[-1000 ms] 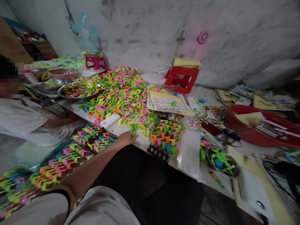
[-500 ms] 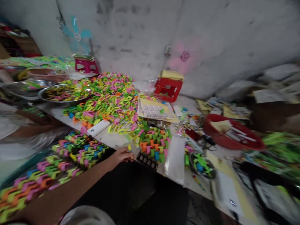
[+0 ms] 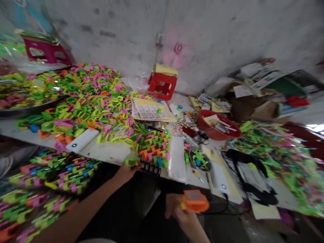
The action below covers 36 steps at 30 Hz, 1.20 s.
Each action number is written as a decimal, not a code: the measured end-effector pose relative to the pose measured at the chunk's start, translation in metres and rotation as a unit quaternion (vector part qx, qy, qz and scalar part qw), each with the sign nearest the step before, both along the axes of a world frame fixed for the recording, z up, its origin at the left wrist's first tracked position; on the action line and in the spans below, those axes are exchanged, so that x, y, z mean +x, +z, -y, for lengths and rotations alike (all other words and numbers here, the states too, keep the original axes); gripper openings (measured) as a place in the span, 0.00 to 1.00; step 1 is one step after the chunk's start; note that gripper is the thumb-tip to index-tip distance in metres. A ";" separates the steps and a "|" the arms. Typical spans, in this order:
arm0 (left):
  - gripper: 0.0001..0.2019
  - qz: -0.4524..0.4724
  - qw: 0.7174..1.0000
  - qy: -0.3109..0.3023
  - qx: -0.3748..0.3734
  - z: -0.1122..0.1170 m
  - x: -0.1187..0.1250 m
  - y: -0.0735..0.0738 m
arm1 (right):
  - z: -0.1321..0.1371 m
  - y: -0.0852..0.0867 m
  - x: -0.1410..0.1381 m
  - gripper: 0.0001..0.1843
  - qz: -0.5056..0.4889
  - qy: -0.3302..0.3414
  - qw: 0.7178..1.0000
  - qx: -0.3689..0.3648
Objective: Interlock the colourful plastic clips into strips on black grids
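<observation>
My left hand (image 3: pixel 127 171) is at the table's front edge, its fingers closed about a bright green plastic piece (image 3: pixel 131 162). Its fingertips are beside a black rack (image 3: pixel 150 168) with round openings. Rows of orange, pink, green and blue plastic pieces (image 3: pixel 154 148) stand just behind the rack. Off the table's edge, lower right, my right hand (image 3: pixel 180 210) grips an orange plastic piece (image 3: pixel 195 201) with a flat greyish square on top, much like a toy watch. This hand is blurred. A bit of yellow shows at its fingers.
A large heap of coloured pieces (image 3: pixel 101 91) covers the table's left. A white power bank-like box (image 3: pixel 83 140) lies near the front edge. Further right are a plastic sleeve (image 3: pixel 177 160), a metal bowl (image 3: pixel 206 165), a red basin (image 3: pixel 217 133) and a black strap (image 3: pixel 253 180).
The view has swung right and closer. My right hand has come into view with the orange piece. A green piece now shows at my left hand, where something small and yellow was before.
</observation>
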<state>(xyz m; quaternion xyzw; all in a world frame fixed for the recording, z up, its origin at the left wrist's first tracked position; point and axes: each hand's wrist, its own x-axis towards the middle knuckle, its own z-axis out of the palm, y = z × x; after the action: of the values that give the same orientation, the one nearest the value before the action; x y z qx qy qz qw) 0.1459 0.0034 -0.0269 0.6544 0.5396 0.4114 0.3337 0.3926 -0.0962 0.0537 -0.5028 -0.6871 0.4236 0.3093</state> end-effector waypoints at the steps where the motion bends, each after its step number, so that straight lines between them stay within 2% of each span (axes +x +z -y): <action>1: 0.06 -0.016 1.000 0.003 -0.004 0.000 0.000 -0.001 | -0.001 -0.008 -0.009 0.19 0.002 0.009 1.000 -0.029; 4: 0.05 -0.061 0.998 0.003 -0.002 0.000 0.000 0.000 | -0.009 -0.029 -0.031 0.16 0.026 -0.005 0.996 -0.083; 7: 0.05 -0.105 0.994 -0.004 0.009 0.001 0.003 0.007 | -0.024 -0.048 -0.045 0.15 0.008 -0.060 0.996 -0.069; 12: 0.06 -0.159 0.987 -0.003 0.018 0.000 0.007 0.011 | -0.050 -0.067 -0.060 0.22 -0.074 -0.179 0.979 -0.065; 17: 0.06 -0.198 0.980 -0.005 0.025 -0.001 0.009 0.011 | -0.067 -0.069 -0.074 0.22 -0.069 -0.196 0.978 -0.033; 23: 0.07 -0.243 0.969 -0.006 0.033 -0.004 0.013 0.013 | -0.078 -0.073 -0.080 0.18 0.000 -0.207 0.976 0.071; 29: 0.06 -0.256 0.965 -0.036 0.043 -0.008 0.016 0.021 | -0.082 -0.079 -0.076 0.20 -0.015 -0.197 0.980 0.034; 34: 0.04 -0.151 0.986 -0.075 0.008 -0.010 0.009 0.023 | -0.084 -0.073 -0.076 0.19 -0.009 -0.178 0.984 0.025; 36: 0.07 -0.118 0.989 -0.084 -0.004 -0.008 0.002 0.025 | -0.083 -0.072 -0.075 0.20 -0.008 -0.177 0.984 0.017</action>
<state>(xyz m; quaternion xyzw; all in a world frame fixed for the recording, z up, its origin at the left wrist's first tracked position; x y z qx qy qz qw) 0.1479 0.0116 -0.0020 0.7401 0.5196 0.2999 0.3038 0.3171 -0.0137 -0.0188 -0.6076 -0.5919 0.3545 0.3935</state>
